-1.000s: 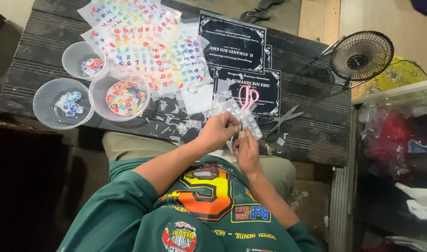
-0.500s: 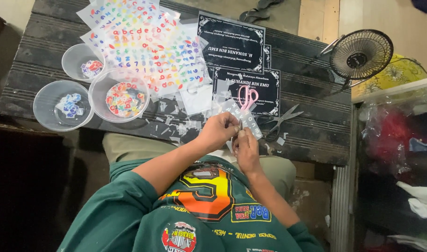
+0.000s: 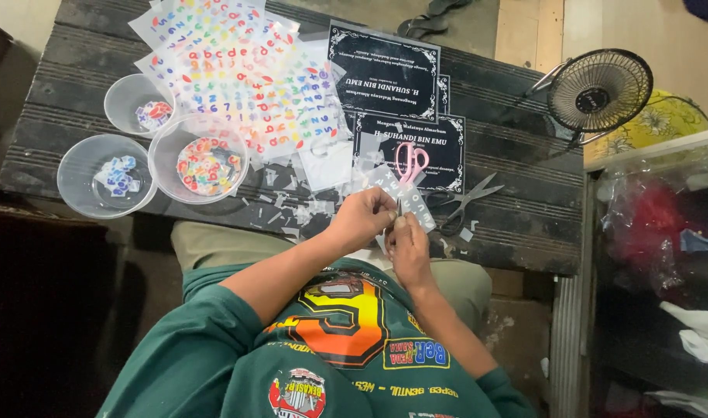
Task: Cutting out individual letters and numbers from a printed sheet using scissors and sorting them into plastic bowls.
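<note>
Left hand (image 3: 361, 219) and right hand (image 3: 404, 246): fingers pinching one small clear sticker strip (image 3: 404, 203) (pink scissors (image 3: 410, 161) just beyond); risk: strip tears if tugged.

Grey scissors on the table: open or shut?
Open. The grey scissors lie flat on the dark table right of the hands, blades spread in a V.
</note>
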